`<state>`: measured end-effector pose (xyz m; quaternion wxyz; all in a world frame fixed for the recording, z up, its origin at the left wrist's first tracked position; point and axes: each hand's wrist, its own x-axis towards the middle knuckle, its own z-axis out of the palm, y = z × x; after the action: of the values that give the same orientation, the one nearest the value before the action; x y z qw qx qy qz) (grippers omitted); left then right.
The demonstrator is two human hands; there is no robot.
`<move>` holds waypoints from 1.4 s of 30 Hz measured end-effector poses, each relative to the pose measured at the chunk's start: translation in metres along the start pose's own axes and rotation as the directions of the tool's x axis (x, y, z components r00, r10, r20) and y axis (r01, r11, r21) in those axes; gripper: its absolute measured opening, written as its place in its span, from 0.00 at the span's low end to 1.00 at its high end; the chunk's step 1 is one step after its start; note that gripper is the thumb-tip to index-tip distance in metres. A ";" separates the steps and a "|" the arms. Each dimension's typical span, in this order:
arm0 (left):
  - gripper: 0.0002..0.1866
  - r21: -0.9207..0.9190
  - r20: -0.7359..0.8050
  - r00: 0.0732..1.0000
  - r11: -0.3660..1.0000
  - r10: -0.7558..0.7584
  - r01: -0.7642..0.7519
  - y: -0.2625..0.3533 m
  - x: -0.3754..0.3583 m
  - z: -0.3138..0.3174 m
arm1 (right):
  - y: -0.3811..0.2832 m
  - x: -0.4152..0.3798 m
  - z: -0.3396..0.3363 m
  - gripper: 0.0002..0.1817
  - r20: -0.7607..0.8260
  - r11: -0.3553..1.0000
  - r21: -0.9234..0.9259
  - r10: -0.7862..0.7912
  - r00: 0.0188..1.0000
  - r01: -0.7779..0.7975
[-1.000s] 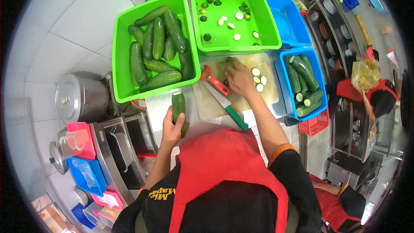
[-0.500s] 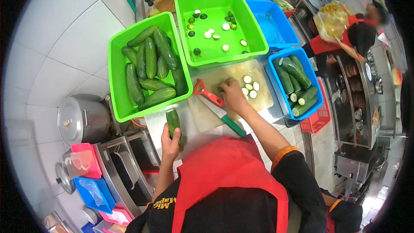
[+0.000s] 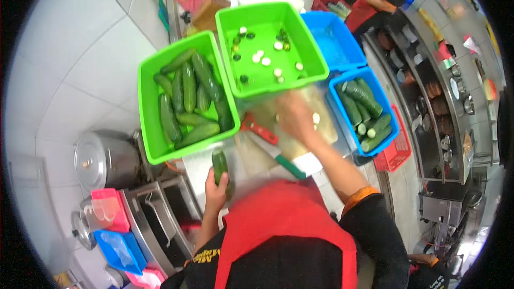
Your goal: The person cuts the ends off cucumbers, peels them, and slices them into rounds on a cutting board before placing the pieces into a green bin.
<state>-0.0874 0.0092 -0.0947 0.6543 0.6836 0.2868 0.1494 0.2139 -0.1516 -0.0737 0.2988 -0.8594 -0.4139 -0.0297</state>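
My left hand [image 3: 215, 192] is wrapped round a cucumber [image 3: 219, 163], held upright at the near-left edge of the cutting board [image 3: 252, 155]. Over the board is my right hand [image 3: 294, 115], smeared by motion, so its fingers and anything in them cannot be made out. A few pale cut cucumber ends [image 3: 316, 119] show beside it. Between my hands lie a red peeler [image 3: 261, 132] and a green-handled knife [image 3: 290, 166], both on the board. Beyond my right hand stands a green tub [image 3: 272, 88] with several cut ends scattered inside.
Whole cucumbers fill another green tub [image 3: 147, 123] at left. On the right, a blue tub [image 3: 369, 149] holds more cucumbers, with a second blue tub [image 3: 334, 40] behind it. A large lidded pot [image 3: 99, 158] stands left. A co-worker [image 3: 369, 8] is at the far right.
My right hand has moved from the left of the cut ends across them, toward the green tub. My left hand still holds the cucumber. The co-worker has shifted, and the view has tilted slightly.
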 end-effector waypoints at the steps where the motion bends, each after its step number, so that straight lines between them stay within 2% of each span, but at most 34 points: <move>1: 0.15 0.003 -0.033 0.999 1.000 0.013 -0.013 -0.002 -0.001 0.002 | -0.014 -0.016 0.009 0.17 -0.041 0.983 -0.151 0.097 0.994 -0.103; 4: 0.15 -0.051 0.023 0.999 0.998 -0.025 0.026 -0.009 0.001 -0.002 | 0.020 -0.039 0.042 0.16 -0.024 0.978 -0.147 0.148 0.989 -0.150; 6: 0.15 -0.033 0.004 1.000 0.999 -0.024 0.024 -0.007 -0.001 -0.004 | 0.011 -0.031 0.041 0.17 -0.011 0.986 -0.016 0.164 0.986 -0.165; 7: 0.15 -0.027 0.004 0.999 0.999 -0.033 0.033 -0.007 -0.002 -0.006 | 0.008 -0.026 0.043 0.17 -0.004 0.985 -0.010 0.170 0.985 -0.170; 8: 0.15 -0.034 0.008 0.999 0.998 -0.047 0.048 -0.008 -0.002 -0.007 | -0.010 -0.006 0.022 0.16 -0.187 0.995 0.073 0.076 0.979 -0.063; 9: 0.14 -0.045 0.013 0.998 0.997 -0.055 0.055 -0.010 -0.001 -0.007 | -0.024 0.012 -0.001 0.15 -0.375 0.990 0.128 -0.007 0.927 0.060; 10: 0.14 -0.041 0.014 0.998 0.998 -0.057 0.057 -0.012 -0.001 -0.005 | -0.036 0.024 -0.024 0.15 -0.375 0.990 0.132 -0.003 0.927 0.057; 12: 0.15 -0.052 0.015 0.996 0.995 -0.088 0.089 -0.008 0.000 0.000 | -0.054 0.045 -0.054 0.17 -0.573 0.999 0.035 0.010 0.819 0.012; 13: 0.17 -0.011 0.020 0.999 1.000 -0.028 0.028 0.002 -0.001 0.002 | -0.044 0.037 -0.052 0.17 -0.586 0.999 0.038 0.006 0.811 0.020; 14: 0.18 -0.057 0.037 0.999 0.998 -0.034 0.036 -0.009 0.001 -0.001 | -0.022 0.015 -0.046 0.19 -0.376 0.996 -0.023 0.075 0.924 -0.090; 15: 0.20 -0.106 0.051 0.998 0.993 -0.041 0.046 -0.022 -0.001 -0.005 | -0.005 -0.006 -0.037 0.22 -0.146 0.978 -0.111 0.161 0.976 -0.178; 17: 0.22 -0.128 0.055 0.997 0.990 -0.051 0.057 -0.019 -0.003 -0.006 | 0.010 -0.044 -0.015 0.27 -0.253 0.903 -0.320 0.211 0.944 -0.287; 18: 0.22 -0.127 0.054 0.997 0.990 -0.058 0.064 -0.018 -0.004 -0.006 | 0.023 -0.059 0.000 0.27 -0.246 0.907 -0.325 0.193 0.950 -0.268; 20: 0.22 -0.128 0.050 0.996 0.989 -0.073 0.079 -0.020 -0.006 -0.004 | 0.036 -0.077 0.017 0.29 -0.168 0.884 -0.314 0.307 0.937 -0.346; 23: 0.22 -0.106 0.061 0.992 0.987 -0.111 0.117 -0.022 -0.004 -0.004 | 0.032 -0.081 0.024 0.28 -0.112 0.935 -0.234 0.248 0.962 -0.268; 24: 0.22 -0.077 0.097 0.987 0.987 -0.131 0.139 -0.019 -0.001 -0.004 | 0.025 -0.077 0.020 0.22 -0.140 0.946 -0.184 0.243 0.960 -0.266; 25: 0.21 -0.048 0.130 0.979 0.985 -0.157 0.164 -0.016 0.001 -0.005 | 0.026 -0.077 0.021 0.22 -0.133 0.946 -0.178 0.250 0.959 -0.272; 26: 0.20 0.019 0.105 0.993 0.998 -0.054 0.053 -0.015 0.004 -0.002 | 0.028 -0.077 0.024 0.18 -0.106 0.946 -0.175 0.259 0.960 -0.275; 28: 0.20 0.010 0.107 0.993 0.999 -0.047 0.046 -0.009 0.006 0.001 | 0.032 -0.079 0.031 0.15 -0.072 0.946 -0.167 0.269 0.960 -0.278; 30: 0.20 0.015 0.113 0.993 1.000 -0.019 0.017 -0.008 0.008 0.000 | 0.037 -0.078 0.037 0.10 -0.142 0.959 -0.218 0.155 0.978 -0.183; 31: 0.20 0.014 0.109 0.994 1.000 -0.023 0.022 -0.009 0.008 -0.001 | 0.041 -0.074 0.039 0.10 -0.135 0.959 -0.217 0.153 0.979 -0.180; 33: 0.21 -0.009 0.122 0.992 1.000 -0.021 0.022 -0.009 0.006 -0.002 | 0.046 -0.055 0.034 0.10 -0.282 0.979 -0.126 0.118 0.952 -0.158; 36: 0.22 -0.016 0.092 0.996 1.000 0.018 -0.016 -0.007 0.005 0.001 | 0.022 0.009 -0.001 0.10 -0.567 0.992 -0.071 0.044 0.823 -0.102; 37: 0.22 -0.007 0.096 0.995 1.000 -0.010 0.011 -0.007 0.004 0.001 | 0.013 0.033 -0.016 0.11 -0.629 0.996 -0.064 0.008 0.777 -0.061; 38: 0.23 0.024 0.109 0.994 1.000 -0.002 -0.001 -0.007 0.007 0.002 | -0.003 0.056 -0.033 0.13 -0.630 0.994 0.019 0.099 0.770 -0.112; 40: 0.23 0.064 0.129 0.992 0.998 0.000 -0.009 -0.004 0.012 0.003 | -0.007 0.093 -0.048 0.20 -0.544 0.986 0.120 0.161 0.823 -0.113; 41: 0.23 0.039 0.142 0.990 0.999 0.003 -0.009 0.001 0.012 0.005 | -0.020 0.091 -0.053 0.20 -0.539 0.984 0.125 0.172 0.825 -0.124; 42: 0.24 0.009 0.150 0.989 1.000 0.010 -0.011 0.003 0.011 0.005 | -0.035 0.090 -0.057 0.22 -0.575 0.993 -0.076 0.032 0.818 -0.092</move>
<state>-0.0748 0.0115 -0.0938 0.6699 0.6976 0.2339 0.0996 0.2586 -0.1033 0.0173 0.3663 -0.8378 -0.2749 -0.2973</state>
